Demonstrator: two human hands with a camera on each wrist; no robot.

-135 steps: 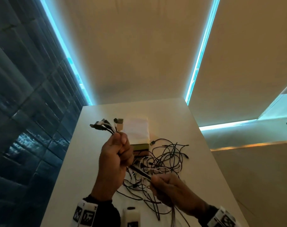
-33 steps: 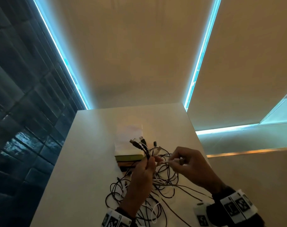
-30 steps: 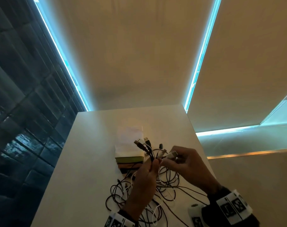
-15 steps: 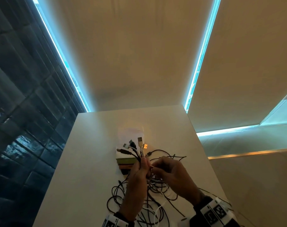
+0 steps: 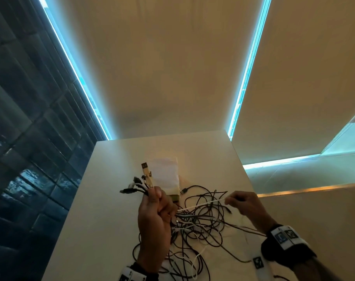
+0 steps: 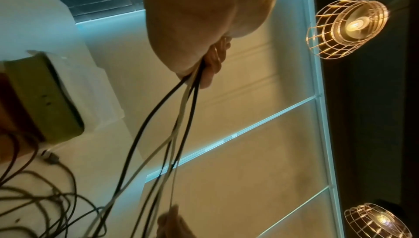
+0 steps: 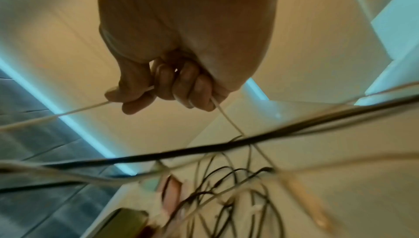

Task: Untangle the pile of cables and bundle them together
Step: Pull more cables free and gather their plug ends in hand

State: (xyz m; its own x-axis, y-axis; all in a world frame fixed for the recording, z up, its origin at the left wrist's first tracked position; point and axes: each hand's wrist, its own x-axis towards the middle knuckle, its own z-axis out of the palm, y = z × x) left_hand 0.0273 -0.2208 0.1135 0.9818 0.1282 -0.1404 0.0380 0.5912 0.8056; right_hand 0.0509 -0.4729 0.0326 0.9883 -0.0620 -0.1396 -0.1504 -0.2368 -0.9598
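Observation:
A tangle of black and white cables point(image 5: 200, 230) lies on the white table point(image 5: 111, 199). My left hand point(image 5: 155, 209) is raised above it and grips a bunch of cable ends, whose plugs point(image 5: 139, 183) fan out above the fist. In the left wrist view the cables point(image 6: 179, 116) hang down from that fist point(image 6: 204, 59). My right hand point(image 5: 241, 201) pinches one white cable point(image 5: 203, 204), stretched taut to the right of the left fist. The right wrist view shows the white cable point(image 7: 75, 112) running through the curled fingers point(image 7: 163, 87).
A stack of flat boxes, white over olive green point(image 5: 166, 177), sits on the table just behind the tangle. The table's right edge point(image 5: 245, 179) drops off close to my right hand. Bare tabletop lies to the left of the cables.
My right hand has moved away to the right from the left fist, drawing a white cable out taut. The left hand keeps its bunch of plugs and has shifted slightly left.

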